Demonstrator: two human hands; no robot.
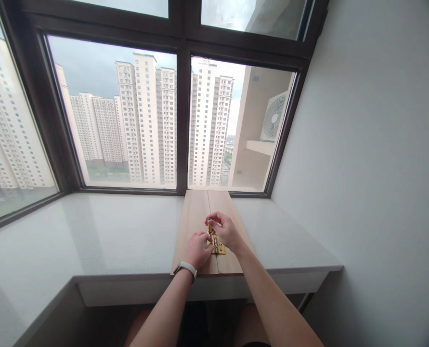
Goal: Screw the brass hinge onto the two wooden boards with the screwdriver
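Note:
Two pale wooden boards [194,212] lie side by side on the white sill, with a narrow seam between them. A brass-coloured hinge [220,248] rests across the seam near the front end. My right hand [224,228] is closed around a small screwdriver [210,224] with a dark top and yellow body, held upright over the hinge's upper left part. My left hand [199,248], with a pale band on the wrist, presses at the hinge's left side, its fingertips close to the screwdriver's lower end. Whatever those fingertips pinch is too small to tell.
The white sill [127,236] spreads to both sides of the boards, its front edge just below them. Dark window frames [182,120] stand behind, and a white wall [373,144] rises at the right. My legs are beneath the sill.

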